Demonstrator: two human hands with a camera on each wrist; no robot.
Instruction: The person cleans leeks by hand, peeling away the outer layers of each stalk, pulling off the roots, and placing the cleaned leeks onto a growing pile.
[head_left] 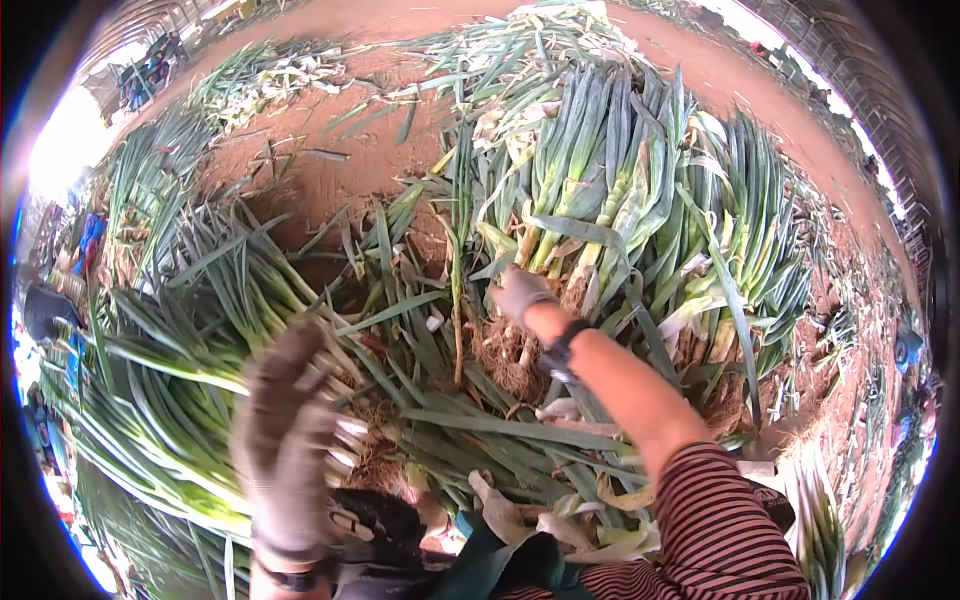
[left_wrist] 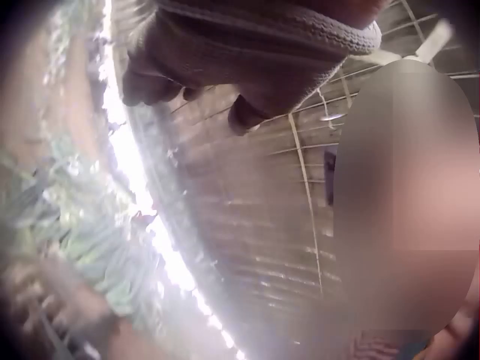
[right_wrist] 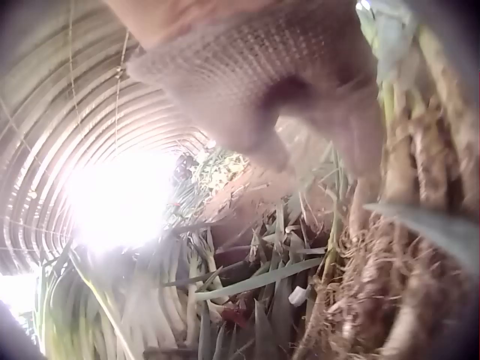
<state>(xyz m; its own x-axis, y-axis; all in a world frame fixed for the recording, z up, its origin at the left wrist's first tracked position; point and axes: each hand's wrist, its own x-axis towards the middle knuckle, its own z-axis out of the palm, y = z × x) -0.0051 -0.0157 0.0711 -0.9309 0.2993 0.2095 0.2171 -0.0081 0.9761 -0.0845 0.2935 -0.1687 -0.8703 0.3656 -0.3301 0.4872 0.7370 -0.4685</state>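
In the head view, the left hand (head_left: 290, 430), gloved and blurred by motion, is raised in front of a pile of green leeks (head_left: 180, 400) on the left. The left wrist view shows that glove (left_wrist: 247, 52) with loosely bent fingers and nothing held. The gloved right hand (head_left: 522, 292) is at the lower stalks of an upright bunch of leeks (head_left: 600, 150). In the right wrist view, a gap separates the thumb and fingers of the right hand (right_wrist: 277, 82), close beside pale stalks and tangled roots (right_wrist: 397, 277); whether the fingertips touch a stalk is unclear.
Loose green leaves (head_left: 480, 430) cover the ground between the piles. More leeks (head_left: 750, 210) lean at the right, and trimmings (head_left: 280, 80) lie at the back left on reddish soil (head_left: 330, 120). A ribbed arched roof (right_wrist: 60, 97) stands overhead.
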